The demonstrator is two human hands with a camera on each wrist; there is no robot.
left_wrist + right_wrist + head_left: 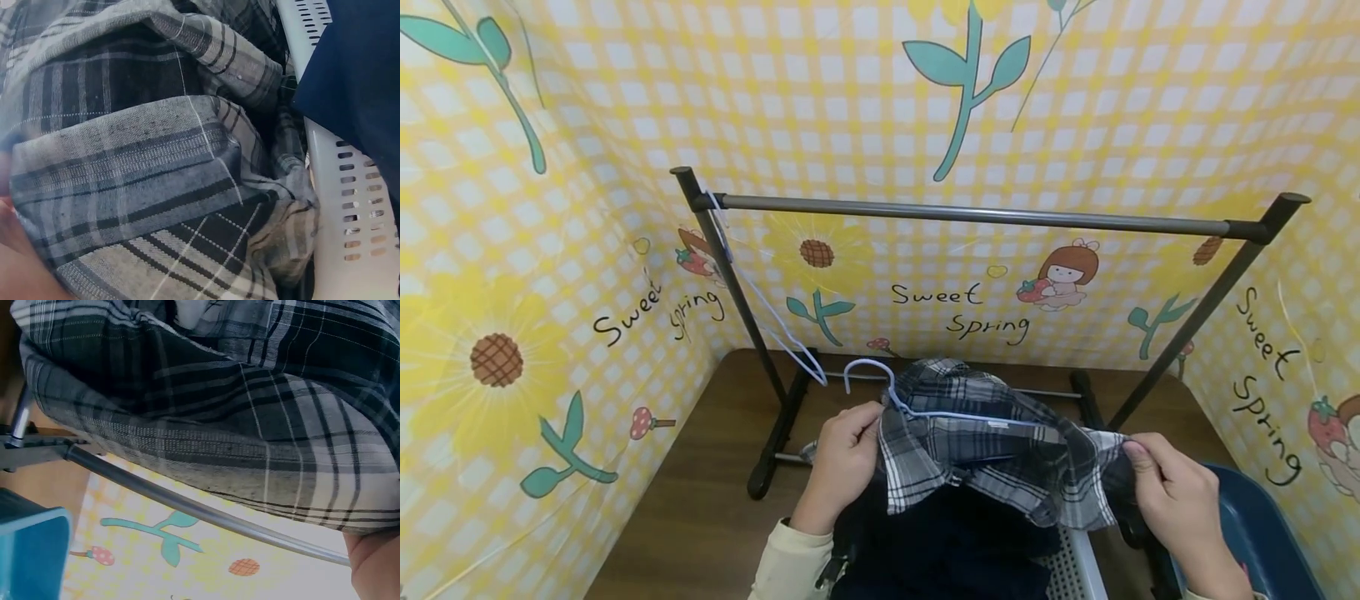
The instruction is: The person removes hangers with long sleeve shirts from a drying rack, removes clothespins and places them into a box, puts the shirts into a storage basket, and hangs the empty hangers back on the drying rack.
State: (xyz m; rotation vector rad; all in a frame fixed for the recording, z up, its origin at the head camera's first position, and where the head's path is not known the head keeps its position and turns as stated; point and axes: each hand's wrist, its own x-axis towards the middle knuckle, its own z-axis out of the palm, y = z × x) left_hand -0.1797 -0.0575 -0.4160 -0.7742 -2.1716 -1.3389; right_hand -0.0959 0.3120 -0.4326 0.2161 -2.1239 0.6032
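Observation:
A grey, black and white plaid shirt (925, 458) is held up between both hands in the head view. A light blue clothes hanger (958, 415) lies inside its neck opening, the hook sticking out at the left. My left hand (842, 454) pinches the shirt beside the hook. At the opposite end, my right hand (1176, 492) grips the cloth between thumb and fingers. Folds of the shirt (131, 162) fill much of the left wrist view, with part of the left hand (25, 262) at its edge. The hanger's far end is hidden by cloth.
Behind the shirt stands a dark metal clothes rack (962, 214) on a brown table (700, 483). Another blue hanger (775, 312) hangs at its left end. Dark navy cloth (955, 542) lies over a white perforated basket (1078, 567). A blue bin (1255, 517) stands at the right.

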